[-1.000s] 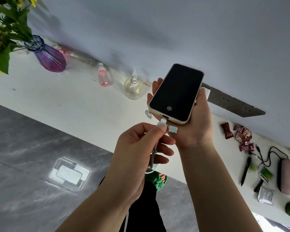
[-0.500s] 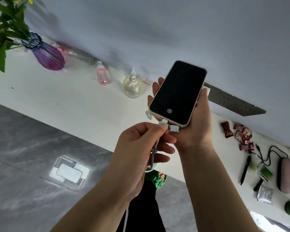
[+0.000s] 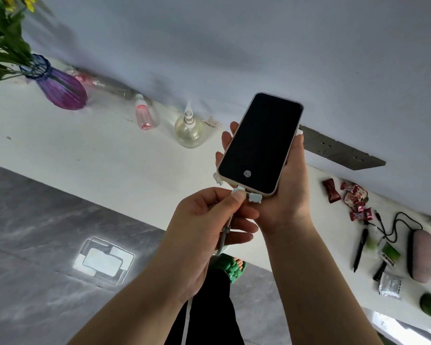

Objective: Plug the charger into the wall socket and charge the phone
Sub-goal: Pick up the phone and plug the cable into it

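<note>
Phone [image 3: 260, 143] raised slightly, glossy dark slab gripped by right hand [image 3: 283, 195], left hand [image 3: 204, 225] fingers pinching white plug [image 3: 239, 190].

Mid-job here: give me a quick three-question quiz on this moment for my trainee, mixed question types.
1. True or false: the phone screen is dark apart from a fingerprint icon.
2. Which hand pinches the cable plug at the phone's bottom edge? A) left hand B) right hand
3. Fill in: the grey socket strip is mounted on the ____ behind the white counter.

Key: 1 true; 2 A; 3 wall.
</note>
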A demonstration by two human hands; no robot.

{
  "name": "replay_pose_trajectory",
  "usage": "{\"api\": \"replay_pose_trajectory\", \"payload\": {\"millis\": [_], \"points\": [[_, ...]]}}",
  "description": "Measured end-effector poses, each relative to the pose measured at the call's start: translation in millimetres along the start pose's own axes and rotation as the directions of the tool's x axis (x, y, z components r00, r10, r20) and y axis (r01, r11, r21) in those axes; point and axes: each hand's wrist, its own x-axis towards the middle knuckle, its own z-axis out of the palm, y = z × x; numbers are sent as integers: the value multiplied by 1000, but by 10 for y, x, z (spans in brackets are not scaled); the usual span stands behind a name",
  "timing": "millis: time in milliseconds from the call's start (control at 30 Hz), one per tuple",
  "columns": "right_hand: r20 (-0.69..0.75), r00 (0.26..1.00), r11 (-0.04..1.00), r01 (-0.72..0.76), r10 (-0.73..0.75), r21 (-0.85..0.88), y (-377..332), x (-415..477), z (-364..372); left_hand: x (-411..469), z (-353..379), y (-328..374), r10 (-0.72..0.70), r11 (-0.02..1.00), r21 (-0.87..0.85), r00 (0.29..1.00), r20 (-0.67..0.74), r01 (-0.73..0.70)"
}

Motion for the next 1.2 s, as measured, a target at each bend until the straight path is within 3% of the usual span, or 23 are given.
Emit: {"api": "replay_pose_trajectory", "payload": {"millis": [133,200,333,400,533,700,833,1000,1200], "points": [[-21,1000,1000,-9,8,-18,-138,-175,-234,8,39,-64,-12,969,244,996,-86,33],[-36,999,999,-12,10,-40,-216,-321,-418,83,114,-71,-27,982,183,996,-88,43],[-107,994,996,-32,24,-78,-277,-590,-832,322,429,-135,-101,994,-29,979,175,108],[-152,988,998,-15,5,-64,-304,-702,-1055,426,609,-242,-157,987,24,935,317,157],[-281,959,997,3,-24,-73,-417,-922,-1596,611,906,-683,-326,945,172,852,410,279],[-553,831,974,-74,-60,-216,-433,-981,-2331,959,1178,-1384,-536,841,286,781,322,459],[-620,784,966,-140,-25,-217,-361,-791,-2890,1342,1277,-1895,-611,783,291,768,191,550],[-617,785,972,-182,52,-150,-297,-482,-3442,1730,1344,-2394,-627,754,290,777,50,590],[-678,734,968,-137,-43,-210,-320,-187,-3693,2063,1333,-2687,-518,813,273,853,-64,515]]}}
